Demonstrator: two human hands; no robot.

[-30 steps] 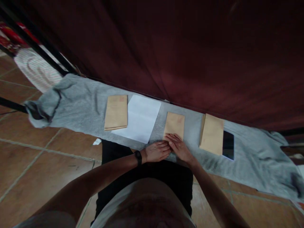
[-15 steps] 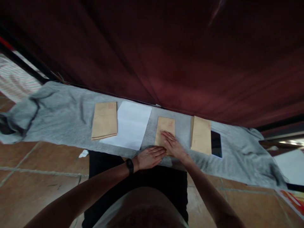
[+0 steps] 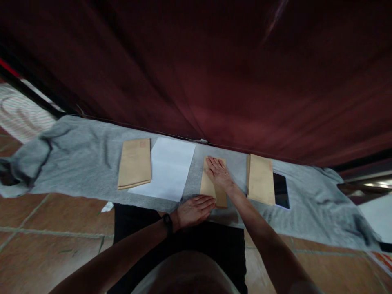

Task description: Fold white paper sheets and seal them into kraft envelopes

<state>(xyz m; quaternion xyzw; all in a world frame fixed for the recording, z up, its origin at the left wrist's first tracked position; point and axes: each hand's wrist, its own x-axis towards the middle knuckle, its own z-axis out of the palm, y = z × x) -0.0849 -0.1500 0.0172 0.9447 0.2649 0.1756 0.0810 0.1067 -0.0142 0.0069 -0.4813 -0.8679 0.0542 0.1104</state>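
Note:
A brown envelope (image 3: 207, 184) lies flat on a grey cloth (image 3: 88, 163) in front of me. My right hand (image 3: 218, 173) lies open and flat on the envelope's far half, fingers stretched toward its top edge. My left hand (image 3: 194, 210), with a black band on the wrist, rests open and flat at the envelope's near left corner, fingertips touching its edge. Neither hand grips anything.
To the left lie a white sheet of paper (image 3: 167, 168) and a stack of brown envelopes (image 3: 134, 163). To the right are another envelope stack (image 3: 261, 179) and a dark phone (image 3: 280, 190). A dark red curtain (image 3: 214, 73) hangs behind the cloth. Tiled floor (image 3: 45, 228) lies below.
My right hand has slid away from me along the envelope, from its near end to its far end. My left hand stays at the near edge.

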